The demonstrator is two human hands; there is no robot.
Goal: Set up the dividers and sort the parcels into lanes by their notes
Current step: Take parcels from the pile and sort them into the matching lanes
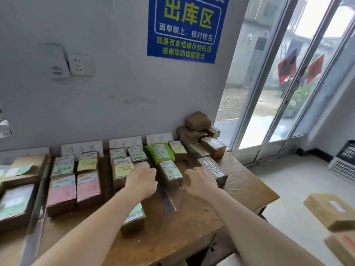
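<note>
Parcels lie in lanes on a wooden table (192, 227), below white lane cards (82, 147) that lean on the wall. A long metal divider (166, 198) runs front to back between the two right lanes. My left hand (143, 181) has its fingers curled over the divider's far part. A small labelled parcel (170, 172) lies just right of the divider, and my right hand (199, 182) rests beside it, fingers apart and empty. A green bag parcel (159, 152) lies behind it. Another parcel (134, 219) sits under my left forearm.
A second divider (36, 208) stands at the left. Parcels with pink notes (61, 192) and yellow notes (86, 165) fill the middle lanes. Plain brown boxes (199, 131) are stacked at the back right, and a taped box (213, 169) lies beside my right hand. Cartons (326, 210) lie on the floor.
</note>
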